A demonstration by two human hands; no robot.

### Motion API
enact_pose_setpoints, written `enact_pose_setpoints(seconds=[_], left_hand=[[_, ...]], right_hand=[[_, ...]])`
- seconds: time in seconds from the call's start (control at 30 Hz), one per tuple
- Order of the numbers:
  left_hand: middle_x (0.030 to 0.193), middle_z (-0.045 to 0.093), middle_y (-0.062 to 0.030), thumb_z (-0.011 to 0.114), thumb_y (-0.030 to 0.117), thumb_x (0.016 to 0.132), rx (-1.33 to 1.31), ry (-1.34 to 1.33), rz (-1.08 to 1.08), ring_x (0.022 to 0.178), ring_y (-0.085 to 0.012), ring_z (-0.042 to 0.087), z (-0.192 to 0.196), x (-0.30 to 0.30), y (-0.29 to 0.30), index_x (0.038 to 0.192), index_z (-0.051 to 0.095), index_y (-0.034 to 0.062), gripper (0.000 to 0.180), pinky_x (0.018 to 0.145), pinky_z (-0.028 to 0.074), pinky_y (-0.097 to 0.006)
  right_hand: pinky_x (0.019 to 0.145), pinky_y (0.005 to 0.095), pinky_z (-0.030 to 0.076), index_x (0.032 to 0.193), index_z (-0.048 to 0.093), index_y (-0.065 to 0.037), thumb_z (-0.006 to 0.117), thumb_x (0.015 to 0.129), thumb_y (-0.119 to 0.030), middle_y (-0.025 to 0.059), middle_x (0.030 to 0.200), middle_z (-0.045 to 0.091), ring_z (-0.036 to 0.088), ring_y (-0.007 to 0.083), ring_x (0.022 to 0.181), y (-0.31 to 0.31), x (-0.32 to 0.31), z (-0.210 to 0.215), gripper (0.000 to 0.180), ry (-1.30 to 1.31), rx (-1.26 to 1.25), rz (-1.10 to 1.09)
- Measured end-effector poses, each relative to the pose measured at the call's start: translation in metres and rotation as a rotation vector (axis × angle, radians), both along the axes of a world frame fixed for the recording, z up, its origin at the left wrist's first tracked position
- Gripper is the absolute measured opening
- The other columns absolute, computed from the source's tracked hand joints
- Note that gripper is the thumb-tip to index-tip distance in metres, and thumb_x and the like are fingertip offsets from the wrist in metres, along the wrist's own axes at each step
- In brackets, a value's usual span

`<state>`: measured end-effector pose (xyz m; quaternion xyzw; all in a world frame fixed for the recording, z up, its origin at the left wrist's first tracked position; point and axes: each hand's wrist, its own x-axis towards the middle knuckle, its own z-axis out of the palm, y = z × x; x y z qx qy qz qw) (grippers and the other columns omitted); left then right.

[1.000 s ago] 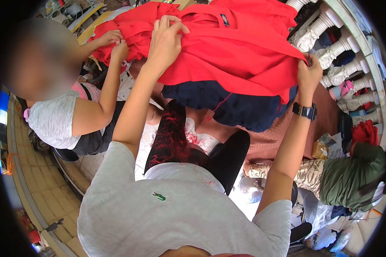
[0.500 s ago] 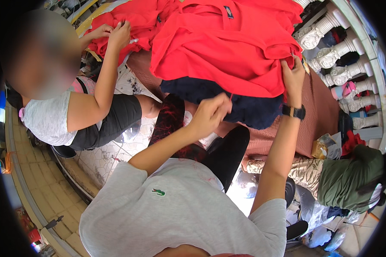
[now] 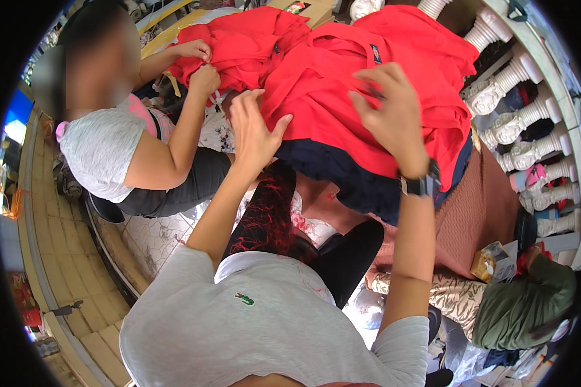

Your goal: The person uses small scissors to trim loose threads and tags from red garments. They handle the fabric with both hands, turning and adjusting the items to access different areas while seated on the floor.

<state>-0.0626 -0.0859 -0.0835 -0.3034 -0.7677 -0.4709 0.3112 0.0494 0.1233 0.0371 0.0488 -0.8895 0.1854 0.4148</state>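
Note:
A red garment (image 3: pixel 323 84) with a small dark label at its neck lies spread on a pile in front of me. Beneath its near edge a navy blue garment (image 3: pixel 361 177) hangs over the edge. My left hand (image 3: pixel 255 132) is raised at the garment's left side, fingers and thumb apart, holding nothing. Over the middle of the red cloth hovers my right hand (image 3: pixel 394 116), slightly blurred, with a dark watch on its wrist. A small dark thing shows between its thumb and curled fingers, too unclear to name.
To my left, a co-worker (image 3: pixel 142 148) handles another red garment (image 3: pixel 245 48). A brown cloth (image 3: pixel 465 213) covers the work surface. White balusters (image 3: pixel 516 113) line the right side. A person in green (image 3: pixel 523 303) is at lower right. Red threads (image 3: pixel 268 219) cling to my dark trousers.
My right hand has left the garment's right edge and moved left over the cloth. My left hand has moved up and left, its fingers now spread. The view has shifted.

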Motion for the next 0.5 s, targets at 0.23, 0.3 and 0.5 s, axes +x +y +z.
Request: enact_pose_setpoints(seconds=[0.23,0.3,0.5], left_hand=[[0.085,0.057,-0.0107,0.068,-0.009,0.077,0.278,-0.069,-0.089,0.068,-0.0243,0.058,0.026,-0.01,-0.011,0.091,0.064,-0.0001,0.018,0.067,0.047,-0.034],[0.09,0.056,-0.0119,0.061,-0.012,0.073,0.241,-0.051,-0.04,0.079,-0.0262,0.058,0.034,-0.016,-0.011,0.093,0.063,0.0003,0.024,0.072,0.048,-0.036],[0.096,0.057,-0.0117,0.057,-0.015,0.071,0.189,0.019,0.008,0.084,-0.0255,0.058,0.048,-0.045,0.017,0.094,0.063,0.0013,0.029,0.077,0.048,-0.033]], right_hand=[[0.074,0.0474,0.055,0.102,0.071,-0.008,0.069,0.079,-0.011,0.0127,0.096,0.065,0.067,0.0363,0.083,0.004,-0.048,-0.025,0.023,-0.242,-0.015,-0.183],[0.071,0.0402,0.055,0.098,0.073,-0.006,0.072,0.082,-0.009,0.0118,0.093,0.067,0.069,0.0289,0.079,0.018,-0.048,-0.017,0.016,-0.025,-0.169,-0.057],[0.072,0.0313,0.051,0.097,0.076,-0.004,0.076,0.084,-0.004,0.0086,0.089,0.068,0.064,0.0187,0.078,0.067,-0.018,0.066,0.012,0.467,-0.14,-0.305]])
